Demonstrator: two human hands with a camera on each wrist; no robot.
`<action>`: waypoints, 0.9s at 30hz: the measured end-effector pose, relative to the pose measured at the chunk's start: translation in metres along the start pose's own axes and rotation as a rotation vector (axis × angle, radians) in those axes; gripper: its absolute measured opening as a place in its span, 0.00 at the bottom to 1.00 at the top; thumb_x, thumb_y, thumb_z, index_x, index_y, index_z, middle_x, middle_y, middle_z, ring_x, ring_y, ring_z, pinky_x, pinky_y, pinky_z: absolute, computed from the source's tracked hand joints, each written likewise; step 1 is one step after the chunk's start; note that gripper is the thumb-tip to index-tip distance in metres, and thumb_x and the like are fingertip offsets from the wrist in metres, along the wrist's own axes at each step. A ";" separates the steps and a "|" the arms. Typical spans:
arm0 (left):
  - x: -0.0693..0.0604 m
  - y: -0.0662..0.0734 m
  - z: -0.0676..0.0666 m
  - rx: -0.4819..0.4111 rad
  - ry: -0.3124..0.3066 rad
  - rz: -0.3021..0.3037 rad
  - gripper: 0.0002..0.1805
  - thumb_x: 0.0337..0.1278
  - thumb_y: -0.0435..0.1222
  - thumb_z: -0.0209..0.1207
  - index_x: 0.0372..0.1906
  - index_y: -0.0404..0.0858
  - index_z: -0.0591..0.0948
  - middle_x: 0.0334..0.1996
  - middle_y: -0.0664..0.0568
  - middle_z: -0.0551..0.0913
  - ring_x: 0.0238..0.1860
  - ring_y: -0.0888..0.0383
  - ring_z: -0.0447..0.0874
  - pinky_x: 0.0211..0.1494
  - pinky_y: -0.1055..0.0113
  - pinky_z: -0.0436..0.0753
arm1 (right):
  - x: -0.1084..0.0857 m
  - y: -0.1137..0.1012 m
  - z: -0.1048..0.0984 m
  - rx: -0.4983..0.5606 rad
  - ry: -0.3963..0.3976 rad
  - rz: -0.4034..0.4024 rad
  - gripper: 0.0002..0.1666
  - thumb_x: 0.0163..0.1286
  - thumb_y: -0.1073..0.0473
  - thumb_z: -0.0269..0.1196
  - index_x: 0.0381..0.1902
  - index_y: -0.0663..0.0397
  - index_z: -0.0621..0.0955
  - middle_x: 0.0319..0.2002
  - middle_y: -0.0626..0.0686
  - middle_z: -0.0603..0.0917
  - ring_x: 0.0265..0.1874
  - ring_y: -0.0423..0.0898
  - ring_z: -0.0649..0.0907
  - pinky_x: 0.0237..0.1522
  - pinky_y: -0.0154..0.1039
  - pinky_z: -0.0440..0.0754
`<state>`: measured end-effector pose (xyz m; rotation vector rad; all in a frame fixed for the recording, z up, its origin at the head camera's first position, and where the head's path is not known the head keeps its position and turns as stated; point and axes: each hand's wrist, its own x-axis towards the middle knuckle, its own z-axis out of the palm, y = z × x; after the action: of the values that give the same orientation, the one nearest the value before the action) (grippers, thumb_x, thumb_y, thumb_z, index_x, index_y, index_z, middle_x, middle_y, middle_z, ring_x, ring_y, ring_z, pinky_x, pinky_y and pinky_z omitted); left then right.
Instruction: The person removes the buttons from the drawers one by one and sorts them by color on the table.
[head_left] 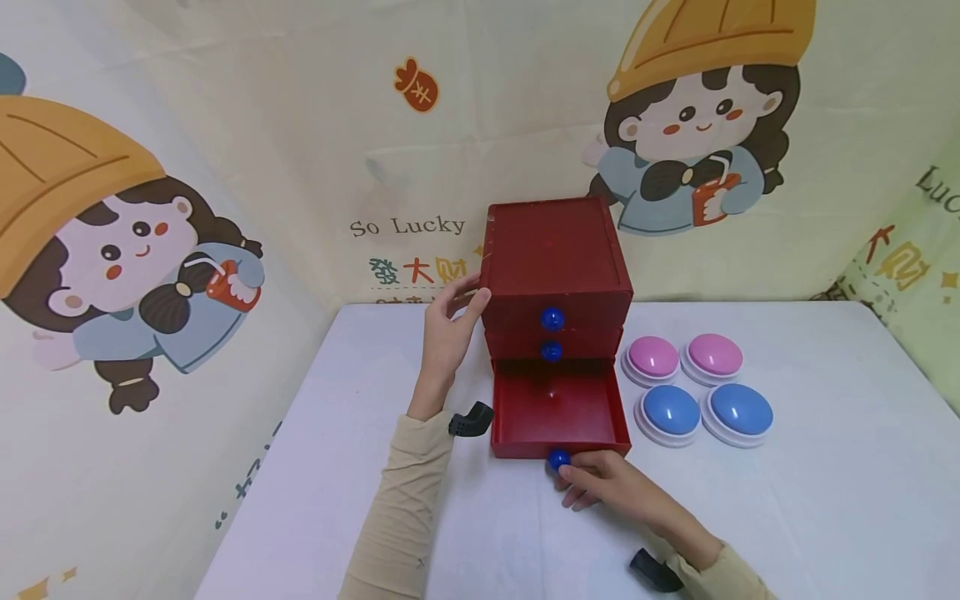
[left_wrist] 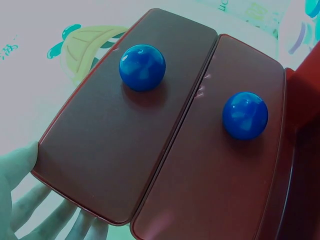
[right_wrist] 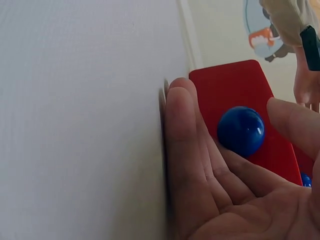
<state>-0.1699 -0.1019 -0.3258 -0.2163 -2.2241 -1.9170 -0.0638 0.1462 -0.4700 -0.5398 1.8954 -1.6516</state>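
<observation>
A dark red drawer cabinet (head_left: 555, 250) stands on the table with its bottom drawer (head_left: 525, 408) pulled out and bare inside. The two upper drawers are closed, each with a round blue knob (head_left: 552, 318). My left hand (head_left: 447, 333) rests against the cabinet's left side, thumb at the front edge and fingers (left_wrist: 55, 220) extended. At the front of the pulled-out drawer, my right hand (head_left: 611, 483) is beside its blue knob (right_wrist: 241, 131). Its fingers (right_wrist: 181, 125) are fairly straight below the knob, and a gap shows between thumb and knob in the right wrist view.
Right of the cabinet sit two pink push buttons (head_left: 653, 357) and two blue push buttons (head_left: 671, 410) on white bases. A cartoon-printed cloth (head_left: 525, 108) hangs behind the white table (head_left: 825, 500). A black strap piece (head_left: 471, 419) is at the left wrist.
</observation>
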 end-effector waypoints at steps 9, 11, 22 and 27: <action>0.011 -0.030 0.000 -0.005 0.017 0.033 0.24 0.65 0.45 0.62 0.64 0.46 0.78 0.60 0.52 0.79 0.58 0.55 0.77 0.60 0.56 0.80 | 0.003 -0.003 0.004 0.034 0.047 0.051 0.24 0.78 0.53 0.54 0.49 0.72 0.81 0.40 0.65 0.86 0.34 0.54 0.89 0.38 0.39 0.88; 0.011 -0.030 0.000 -0.004 0.021 0.043 0.24 0.65 0.46 0.62 0.64 0.47 0.78 0.60 0.53 0.79 0.58 0.55 0.77 0.59 0.57 0.81 | 0.004 -0.003 0.005 0.036 0.062 0.061 0.24 0.78 0.52 0.55 0.49 0.73 0.81 0.40 0.64 0.86 0.33 0.54 0.89 0.38 0.39 0.88; 0.006 -0.015 0.001 0.006 0.013 0.018 0.25 0.67 0.41 0.60 0.66 0.40 0.75 0.62 0.47 0.77 0.59 0.52 0.76 0.59 0.55 0.81 | 0.005 -0.002 0.006 0.034 0.088 0.076 0.25 0.77 0.51 0.55 0.48 0.72 0.82 0.38 0.64 0.87 0.32 0.54 0.89 0.37 0.38 0.88; 0.000 -0.001 0.001 0.004 0.011 0.018 0.24 0.68 0.38 0.60 0.66 0.36 0.75 0.62 0.45 0.77 0.59 0.50 0.76 0.61 0.55 0.80 | 0.004 -0.002 0.007 0.038 0.093 0.077 0.24 0.77 0.51 0.56 0.49 0.71 0.82 0.38 0.63 0.87 0.33 0.53 0.89 0.37 0.37 0.88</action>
<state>-0.1702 -0.1006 -0.3269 -0.2238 -2.2115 -1.9003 -0.0627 0.1383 -0.4694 -0.3765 1.9216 -1.6855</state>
